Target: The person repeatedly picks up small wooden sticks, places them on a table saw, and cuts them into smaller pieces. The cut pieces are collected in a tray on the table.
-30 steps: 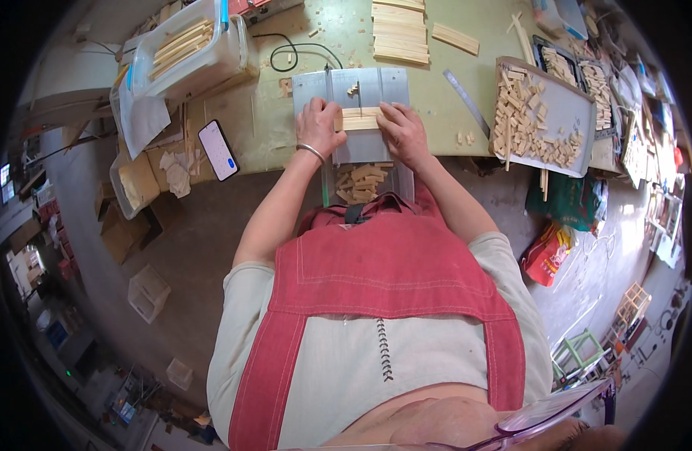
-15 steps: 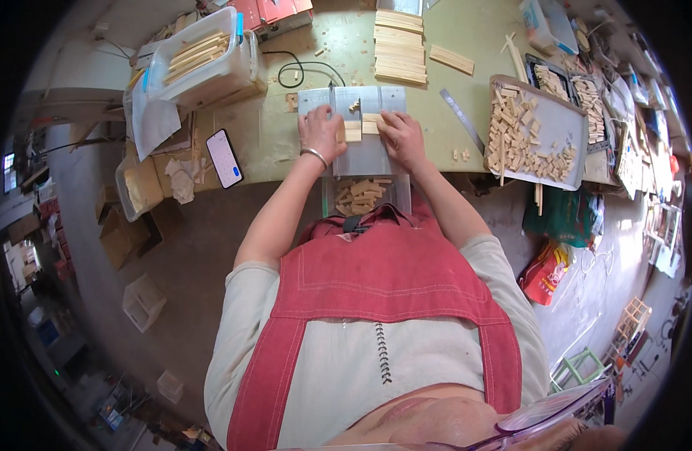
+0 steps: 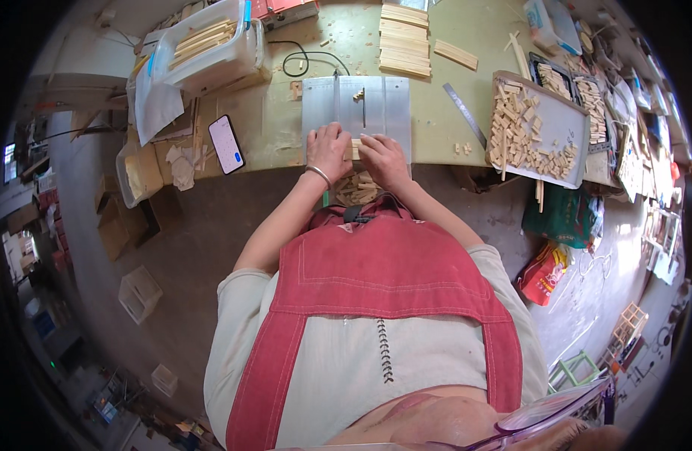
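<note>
A short light wooden strip (image 3: 355, 149) shows between my two hands, over the near edge of a metal saw table (image 3: 391, 109). My left hand (image 3: 329, 152) is closed on its left part. With bent fingers, my right hand (image 3: 385, 159) closes around its right part; the fingers hide much of the wood. Beyond the hands, a thin dark slot with a blade (image 3: 364, 111) runs up the metal plate, and small wood scraps (image 3: 358, 95) lie beside it. Just below the hands, a bin of cut wooden pieces (image 3: 356, 190) is partly covered by my wrists.
Stacked wooden slats (image 3: 404, 41) lie beyond the plate. On the right are a steel ruler (image 3: 464, 115) and a tray (image 3: 564, 120) of small wooden blocks. To the left are a phone (image 3: 225, 144), a black cable (image 3: 304, 60) and a plastic tub (image 3: 169, 71) of wooden strips.
Both hands have drawn back from the blade toward my body with the wooden strip, down to the plate's near edge. They are closer together now.
</note>
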A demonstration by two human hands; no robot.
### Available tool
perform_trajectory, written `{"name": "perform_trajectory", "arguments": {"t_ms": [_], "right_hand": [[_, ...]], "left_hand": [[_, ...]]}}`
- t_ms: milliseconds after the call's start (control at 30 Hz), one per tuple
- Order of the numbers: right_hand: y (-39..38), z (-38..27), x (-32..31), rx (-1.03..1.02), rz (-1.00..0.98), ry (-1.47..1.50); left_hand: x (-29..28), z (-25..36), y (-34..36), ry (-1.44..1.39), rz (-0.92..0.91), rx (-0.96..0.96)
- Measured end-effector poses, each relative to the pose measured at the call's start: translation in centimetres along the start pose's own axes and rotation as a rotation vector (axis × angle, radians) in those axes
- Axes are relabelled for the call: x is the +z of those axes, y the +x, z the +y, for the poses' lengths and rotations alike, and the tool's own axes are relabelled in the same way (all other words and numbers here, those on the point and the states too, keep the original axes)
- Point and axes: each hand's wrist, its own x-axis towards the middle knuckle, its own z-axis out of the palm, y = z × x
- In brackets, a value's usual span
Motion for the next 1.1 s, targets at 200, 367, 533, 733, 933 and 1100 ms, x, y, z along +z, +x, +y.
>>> {"name": "perform_trajectory", "arguments": {"t_ms": [200,367,533,733,933,1100], "right_hand": [[-1.0,1.4,-2.3,0.187,-0.027,0.036],[1.0,1.9,-2.8,0.19,-0.131,0.003],[1.8,3.4,-1.7,0.181,-0.128,-0.001],[3.8,4.5,-1.9,0.184,-0.172,0.0],[5.3,6.0,-1.5,0.168,-0.178,-0.019],[6.6,7.2,-1.1,0.15,-0.171,-0.04]], "left_hand": [[-0.5,-0.4,0.3,-0.018,-0.022,-0.01],[-0.6,-0.4,1.3,-0.027,-0.043,-0.025],[-0.8,-0.8,2.6,-0.016,-0.027,-0.001],[-0.6,-1.6,4.5,-0.002,-0.035,-0.009],[-0.5,-2.5,6.2,0.0,-0.044,-0.011],[-0.4,-3.0,7.8,0.008,-0.041,-0.02]]}}
